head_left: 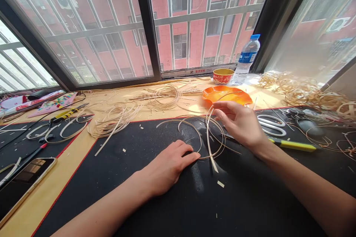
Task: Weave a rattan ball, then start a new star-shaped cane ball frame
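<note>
My left hand rests on the black mat, its thumb and fingers closed at the edge of a thin curved rattan strip. Above the mat on the right, my right hand pinches a pale, flat rattan strip between thumb and fingertips. That strip hangs down, and its split-looking lower end reaches the mat between my hands. Thin loops of rattan curve around it. The exact contact under my left fingers is partly hidden.
Beyond the mat lie rattan coils, an orange dish, a red tin and a water bottle. White-handled scissors and a yellow utility knife sit right. A phone lies left. Windows stand behind.
</note>
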A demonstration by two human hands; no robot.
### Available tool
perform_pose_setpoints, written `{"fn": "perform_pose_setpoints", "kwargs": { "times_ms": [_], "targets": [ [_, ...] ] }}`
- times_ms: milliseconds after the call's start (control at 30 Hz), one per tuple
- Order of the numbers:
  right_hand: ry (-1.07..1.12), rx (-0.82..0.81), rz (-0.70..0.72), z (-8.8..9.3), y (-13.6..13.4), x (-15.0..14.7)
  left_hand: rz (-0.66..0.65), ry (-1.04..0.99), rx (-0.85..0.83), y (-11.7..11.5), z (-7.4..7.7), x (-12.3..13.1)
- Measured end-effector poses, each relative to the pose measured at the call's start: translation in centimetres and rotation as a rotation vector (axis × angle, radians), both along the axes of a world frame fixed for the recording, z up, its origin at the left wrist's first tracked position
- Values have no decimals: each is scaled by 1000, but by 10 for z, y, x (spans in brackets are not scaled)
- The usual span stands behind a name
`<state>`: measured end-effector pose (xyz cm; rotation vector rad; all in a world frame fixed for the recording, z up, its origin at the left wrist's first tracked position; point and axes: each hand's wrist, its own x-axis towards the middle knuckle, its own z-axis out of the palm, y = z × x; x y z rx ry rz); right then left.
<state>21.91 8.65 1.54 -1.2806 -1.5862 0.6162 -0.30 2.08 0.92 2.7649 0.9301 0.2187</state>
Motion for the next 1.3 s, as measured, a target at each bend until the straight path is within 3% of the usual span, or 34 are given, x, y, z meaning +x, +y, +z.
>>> {"fn": "perform_pose_setpoints", "kwargs": {
  "times_ms": [33, 100, 200, 300, 400, 567, 633, 767, 933, 1100, 1300],
  "targets": [
    [-239, 36, -120, 2, 2, 6, -4, -10, -4, 0, -1, -1],
    [-576, -30, -206, 6, 4, 15, 0, -38, -8, 1, -3, -3],
    [-700, -213, -80, 6, 6, 18, 1, -97, -5, 1, -5, -4],
    [-568, -296, 97, -5, 6, 11, 17, -176, -15, 0, -6, -4],
    [-292, -343, 211, -17, 6, 1, 127, -307, -93, 1, -8, -3],
    [156, -568, 359, -16, -2, -12, 445, -612, -537, 5, -4, 3],
    [155, -595, 323, -13, -4, -12, 541, -757, -739, 6, 0, 5],
    [41, -481, 166, -15, 0, -4, 701, -966, -1002, 4, 10, 7],
    [141, -564, 368, -17, 0, -1, 762, -1112, -1181, 1, 15, 9],
    [294, -694, 503, -9, -16, -15, 756, -1075, -1237, 0, 16, 7],
    [184, -689, 563, -11, -27, -28, 811, -1066, -1279, 0, 18, 7]
  ]
}}
